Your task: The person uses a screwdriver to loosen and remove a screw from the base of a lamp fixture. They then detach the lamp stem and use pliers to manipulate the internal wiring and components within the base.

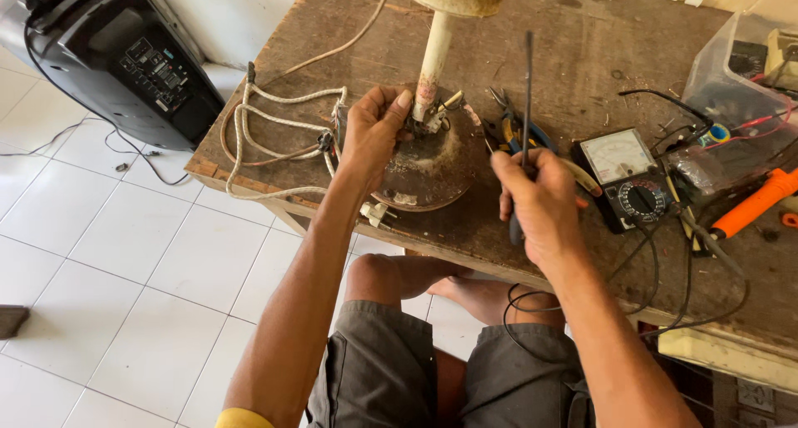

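Far left on the tiled floor: black speaker box (116,58), cables trailing off it, well clear of the desk.

Coiled white cord (274,137) sits on the left corner of the wooden desk (582,37), looped loosely so it stays out of the work area; the plug (376,214) hangs at the desk edge, just beside the base.

Left hand (374,133) is clamped on the rim of the round base (436,166), thumb up against the foot of the pole (432,62). Reads as bracing: keeps the stand from turning or tipping while the wiring at the pole foot is exposed.

The base sits near the front edge of the desk, close to the person's knees. It looks old: brown, rusty, dirty plate, cream pole stained and chipped, small terminals and wire ends bunched where pole meets plate.

Right hand (540,204) is closed around a thin black-handled tool (527,104), shaft pointing straight up, tip off the work. Parked, not engaged.

Behind it: pliers (519,129) flat on the desk. Then an analog multimeter (623,179), leads trailing off the front edge. Orange-handled tool (756,202) and clear plastic tub (736,87) of parts at far right.
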